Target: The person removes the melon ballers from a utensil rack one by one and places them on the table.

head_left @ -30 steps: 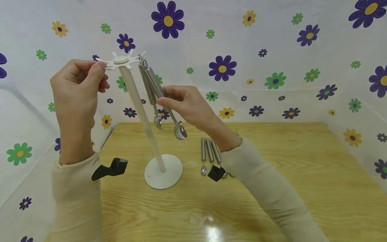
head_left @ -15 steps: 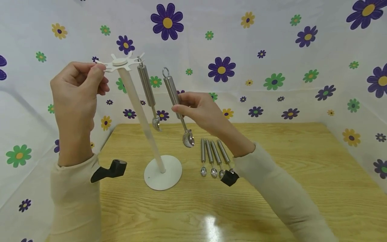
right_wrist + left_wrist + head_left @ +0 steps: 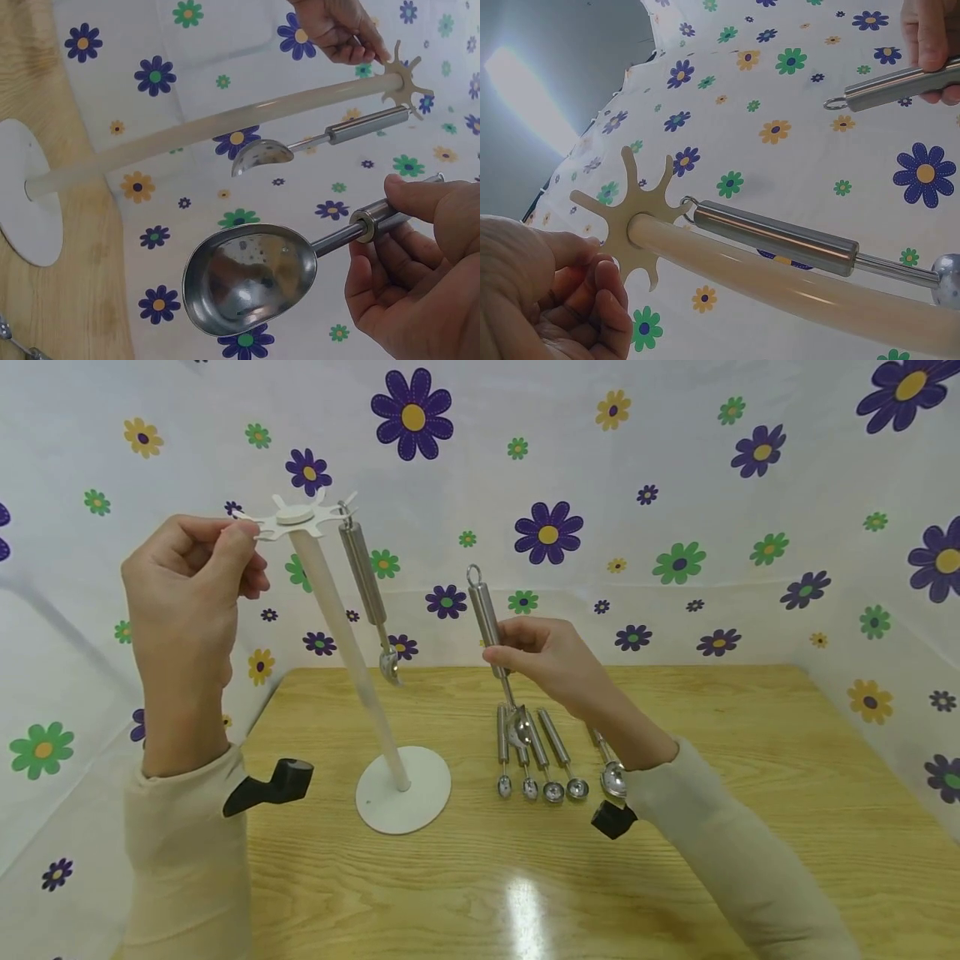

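Observation:
A white rack point(image 3: 330, 602) stands upright on a round base, topped by a star-shaped ring of hooks point(image 3: 634, 206). My left hand point(image 3: 195, 581) pinches one of those hooks between thumb and fingertips. From a hook on the right side hangs a metal scoop point(image 3: 363, 577) by its ring, bowl downward. My right hand point(image 3: 551, 660) grips another metal scoop point(image 3: 487, 622) by its handle, apart from the rack, ring end up. Its oval bowl point(image 3: 251, 277) faces the right wrist camera. Seen from the left wrist, only that scoop's handle point(image 3: 900, 86) shows.
Several smaller metal scoops point(image 3: 555, 739) lie side by side on the wooden table point(image 3: 465, 877), right of the rack's base point(image 3: 403, 814). Another scoop point(image 3: 612, 777) lies partly behind my right wrist. A flowered cloth point(image 3: 675, 468) surrounds the table.
My right hand has drawn the gripped scoop away from the rack, rightward and down. The other scoop stays hanging on its hook. My left hand keeps its pinch on the rack.

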`<action>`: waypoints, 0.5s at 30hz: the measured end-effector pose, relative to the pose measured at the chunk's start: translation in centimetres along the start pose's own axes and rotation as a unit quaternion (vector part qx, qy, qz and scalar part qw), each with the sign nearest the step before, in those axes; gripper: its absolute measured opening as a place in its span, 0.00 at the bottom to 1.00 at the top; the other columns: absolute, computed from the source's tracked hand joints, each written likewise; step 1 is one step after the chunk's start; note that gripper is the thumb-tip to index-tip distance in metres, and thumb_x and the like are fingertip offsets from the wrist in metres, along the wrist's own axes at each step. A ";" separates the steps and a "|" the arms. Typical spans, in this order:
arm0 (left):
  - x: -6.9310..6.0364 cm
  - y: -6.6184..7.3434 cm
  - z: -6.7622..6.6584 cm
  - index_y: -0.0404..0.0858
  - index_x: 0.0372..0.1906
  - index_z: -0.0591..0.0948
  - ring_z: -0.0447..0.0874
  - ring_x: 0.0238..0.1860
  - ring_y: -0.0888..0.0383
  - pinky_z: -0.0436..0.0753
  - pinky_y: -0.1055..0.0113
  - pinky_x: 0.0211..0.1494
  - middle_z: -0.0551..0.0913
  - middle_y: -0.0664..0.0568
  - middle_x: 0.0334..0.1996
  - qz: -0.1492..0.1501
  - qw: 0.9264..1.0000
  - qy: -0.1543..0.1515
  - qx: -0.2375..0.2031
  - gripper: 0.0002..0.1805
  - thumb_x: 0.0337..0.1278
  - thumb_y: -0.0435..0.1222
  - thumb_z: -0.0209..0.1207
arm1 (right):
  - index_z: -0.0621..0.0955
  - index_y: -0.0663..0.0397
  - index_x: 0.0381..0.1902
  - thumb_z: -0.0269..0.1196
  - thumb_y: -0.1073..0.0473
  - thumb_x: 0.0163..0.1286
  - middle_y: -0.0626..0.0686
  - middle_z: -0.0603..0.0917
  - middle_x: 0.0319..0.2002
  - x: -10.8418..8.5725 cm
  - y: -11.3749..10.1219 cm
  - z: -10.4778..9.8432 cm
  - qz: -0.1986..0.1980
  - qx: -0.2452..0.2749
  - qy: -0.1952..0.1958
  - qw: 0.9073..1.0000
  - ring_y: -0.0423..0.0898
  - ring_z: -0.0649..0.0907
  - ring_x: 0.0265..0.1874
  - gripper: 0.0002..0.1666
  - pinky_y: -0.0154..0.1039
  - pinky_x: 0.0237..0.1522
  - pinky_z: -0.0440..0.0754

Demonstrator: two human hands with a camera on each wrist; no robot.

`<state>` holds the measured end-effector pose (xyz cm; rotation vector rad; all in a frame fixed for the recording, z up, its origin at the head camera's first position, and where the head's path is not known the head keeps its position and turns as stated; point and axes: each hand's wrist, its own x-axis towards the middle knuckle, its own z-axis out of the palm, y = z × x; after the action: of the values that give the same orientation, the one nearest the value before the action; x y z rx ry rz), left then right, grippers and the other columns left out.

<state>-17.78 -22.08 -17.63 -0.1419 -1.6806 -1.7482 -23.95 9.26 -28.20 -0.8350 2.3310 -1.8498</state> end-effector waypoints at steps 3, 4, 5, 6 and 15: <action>0.0 -0.1 0.0 0.37 0.41 0.87 0.80 0.26 0.56 0.83 0.76 0.36 0.85 0.46 0.31 0.001 1.000 0.000 0.000 0.06 0.65 0.35 0.68 | 0.85 0.63 0.53 0.67 0.60 0.74 0.58 0.87 0.43 -0.6 0.6 -0.7 0.015 -0.002 0.006 1.000 0.50 0.84 0.41 0.15 0.43 0.51 0.83; 0.0 -0.1 0.0 0.37 0.41 0.87 0.80 0.26 0.56 0.83 0.76 0.36 0.84 0.46 0.31 0.002 1.000 0.000 -0.001 0.06 0.65 0.35 0.68 | 0.85 0.64 0.53 0.67 0.61 0.74 0.57 0.87 0.43 -0.9 0.8 -0.9 0.020 -0.002 0.008 1.000 0.50 0.84 0.41 0.15 0.43 0.51 0.83; 0.0 -0.1 0.0 0.37 0.41 0.87 0.80 0.26 0.56 0.83 0.76 0.36 0.84 0.46 0.31 0.002 1.000 0.000 -0.001 0.06 0.65 0.35 0.68 | 0.84 0.64 0.53 0.67 0.61 0.74 0.57 0.87 0.43 -1.1 0.9 -1.1 0.023 -0.004 0.009 1.000 0.50 0.84 0.41 0.15 0.42 0.51 0.83; 0.0 -0.1 0.0 0.37 0.41 0.87 0.80 0.26 0.56 0.83 0.76 0.36 0.84 0.46 0.31 0.001 1.000 0.001 0.000 0.06 0.65 0.35 0.68 | 0.84 0.64 0.53 0.67 0.61 0.74 0.56 0.87 0.43 -1.3 1.1 -1.3 0.026 -0.008 0.011 1.000 0.50 0.84 0.41 0.15 0.42 0.51 0.83; -0.1 0.0 0.1 0.37 0.42 0.87 0.80 0.26 0.57 0.83 0.76 0.37 0.84 0.47 0.31 -0.005 1.000 0.006 0.007 0.06 0.65 0.36 0.68 | 0.84 0.64 0.52 0.66 0.59 0.75 0.59 0.84 0.42 -2.8 2.6 -2.8 0.054 -0.031 0.017 0.998 0.49 0.82 0.39 0.15 0.37 0.44 0.83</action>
<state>-17.76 -21.99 -17.70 -0.1175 -1.6873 -1.7403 -23.53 13.34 -30.65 -0.6735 2.4127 -1.7731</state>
